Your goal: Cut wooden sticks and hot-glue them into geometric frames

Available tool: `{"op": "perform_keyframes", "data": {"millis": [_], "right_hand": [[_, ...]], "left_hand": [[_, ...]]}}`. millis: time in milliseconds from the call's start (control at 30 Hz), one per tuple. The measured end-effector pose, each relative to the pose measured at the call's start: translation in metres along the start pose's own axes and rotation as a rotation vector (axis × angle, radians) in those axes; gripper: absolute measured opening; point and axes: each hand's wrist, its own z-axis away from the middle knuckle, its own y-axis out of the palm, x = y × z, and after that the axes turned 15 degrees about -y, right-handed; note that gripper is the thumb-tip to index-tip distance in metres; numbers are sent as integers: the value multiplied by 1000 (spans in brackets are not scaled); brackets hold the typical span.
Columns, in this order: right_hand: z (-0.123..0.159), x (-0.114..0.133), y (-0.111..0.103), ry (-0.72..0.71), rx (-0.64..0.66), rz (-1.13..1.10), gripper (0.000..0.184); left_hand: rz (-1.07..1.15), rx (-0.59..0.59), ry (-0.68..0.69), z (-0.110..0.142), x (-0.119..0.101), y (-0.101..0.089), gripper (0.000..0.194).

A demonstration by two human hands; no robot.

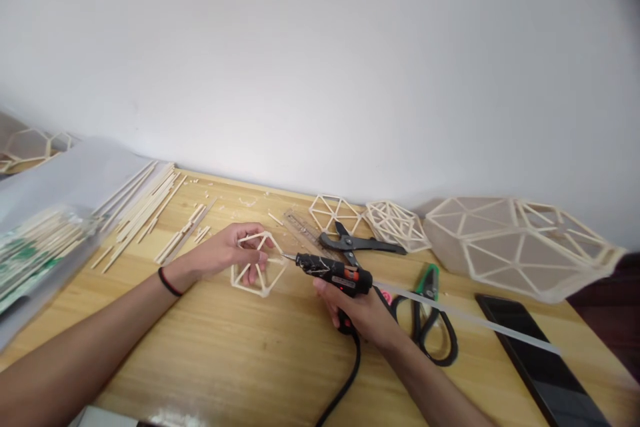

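Above the middle of the table, my left hand [234, 251] pinches a small hexagonal frame of wooden sticks [267, 291] with spokes meeting at its centre. My right hand [357, 310] is wrapped round the handle of a black hot glue gun [333, 272]. The gun's metal tip points left and meets or nearly meets the frame's right corner; whether they touch I cannot tell. A long translucent glue stick [470, 317] sticks out of the gun's rear, reaching over to the right. From the handle a black cord runs down toward the bottom edge.
Behind the gun lie pliers [363, 243], a clear ruler [303, 227], a flat hexagonal frame [334, 215] and a stack of frames [397, 223]. Green-and-black scissors [427, 320], a black phone [545, 360] and a larger stick structure [515, 247] are rightward. Loose sticks [145, 207] and a stick bag [40, 247] lie left.
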Motion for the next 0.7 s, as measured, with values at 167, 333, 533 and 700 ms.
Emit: {"op": "perform_keyframes", "data": {"millis": [167,333,533,700], "right_hand": [[-2,-1,0,67,13,33,64],[-2,-3,0,72,12,12,64],[-1,-9,-1,56,-12,-15,66],[-3,-10,-4,52,35,-37,63]], "left_hand": [[24,48,-3,-2,2,-6,27],[40,64,15,-3,4,-7,25],[80,37,10,-3,5,-7,24],[137,24,-1,-4,4,-10,25]]}}
